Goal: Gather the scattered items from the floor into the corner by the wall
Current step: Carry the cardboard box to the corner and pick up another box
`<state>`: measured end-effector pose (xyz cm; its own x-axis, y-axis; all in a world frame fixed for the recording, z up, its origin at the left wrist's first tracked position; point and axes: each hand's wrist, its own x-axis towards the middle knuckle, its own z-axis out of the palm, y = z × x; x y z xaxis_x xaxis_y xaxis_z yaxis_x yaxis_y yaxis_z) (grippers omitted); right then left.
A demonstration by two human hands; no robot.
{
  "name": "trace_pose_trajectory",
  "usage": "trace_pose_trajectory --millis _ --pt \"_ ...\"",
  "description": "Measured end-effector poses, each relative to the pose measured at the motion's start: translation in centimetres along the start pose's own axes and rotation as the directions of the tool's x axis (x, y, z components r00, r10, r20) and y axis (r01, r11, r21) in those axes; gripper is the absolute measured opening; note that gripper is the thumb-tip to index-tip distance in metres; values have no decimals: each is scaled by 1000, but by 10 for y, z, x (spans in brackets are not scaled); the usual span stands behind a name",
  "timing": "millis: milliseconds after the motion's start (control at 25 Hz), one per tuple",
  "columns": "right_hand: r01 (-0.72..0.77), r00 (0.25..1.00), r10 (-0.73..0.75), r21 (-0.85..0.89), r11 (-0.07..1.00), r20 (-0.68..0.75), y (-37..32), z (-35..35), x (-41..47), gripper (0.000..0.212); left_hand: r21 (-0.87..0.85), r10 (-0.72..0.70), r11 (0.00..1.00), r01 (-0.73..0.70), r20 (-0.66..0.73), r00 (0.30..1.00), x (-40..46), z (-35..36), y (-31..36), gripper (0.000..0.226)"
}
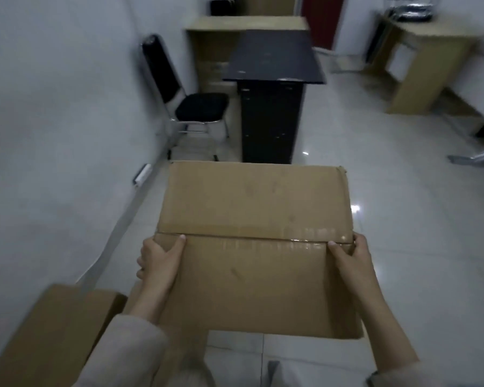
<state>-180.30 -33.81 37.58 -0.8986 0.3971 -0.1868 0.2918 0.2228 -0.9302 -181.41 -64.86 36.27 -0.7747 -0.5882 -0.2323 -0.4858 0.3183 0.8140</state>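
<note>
While we are carrying the cardboard box (252, 247) above the floor (403, 219), near the black cabinet (271, 121), our left hand (158, 261) and right hand (352, 255) are gripping its side edges. It seems stiff and light; holding both sides is steadying it.

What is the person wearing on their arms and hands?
No gloves: the left hand and right hand are bare. The left arm has a light beige sleeve pushed up the forearm. At the right wrist a dark band peeks out, too blurred to identify.
</note>
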Motion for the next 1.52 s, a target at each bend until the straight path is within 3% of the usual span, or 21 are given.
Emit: trace_pose_trajectory --millis 200,360,520,720,880,1120,1280,1520 --pt "145 923 -117 -49 988 367 -36 82 45 37 -229 -240 956 181 -263 934 -8 -48 -43 82" --pt "240 780 -162 -50 969 604 -51 144 37 35 -365 -460 874 321 -408 788 -46 -78 -77 97" --pt "325 634 -168 -63 944 754 -55 196 11 36 -414 -541 837 359 -521 661 -86 -105 -106 96" --pt "370 532 -168 -50 928 830 -57 242 -26 34 -393 -601 798 456 -576 554 -104 -131 -141 86" --pt "376 510 -162 -49 925 845 -61 279 -48 37 -373 -583 812 450 -572 578 -85 -160 -165 90" --pt "364 619 -132 -133 922 775 -63 350 -67 37 -459 -578 801 385 -424 697 -23 -206 -202 94" --pt "350 678 -92 -210 913 729 -52 407 -81 40 -472 -604 775 421 -352 715 40 -235 -255 105" --pt "321 696 5 -318 892 718 -10 483 -103 45 -389 -624 766 512 -253 739 111 -268 -325 107"
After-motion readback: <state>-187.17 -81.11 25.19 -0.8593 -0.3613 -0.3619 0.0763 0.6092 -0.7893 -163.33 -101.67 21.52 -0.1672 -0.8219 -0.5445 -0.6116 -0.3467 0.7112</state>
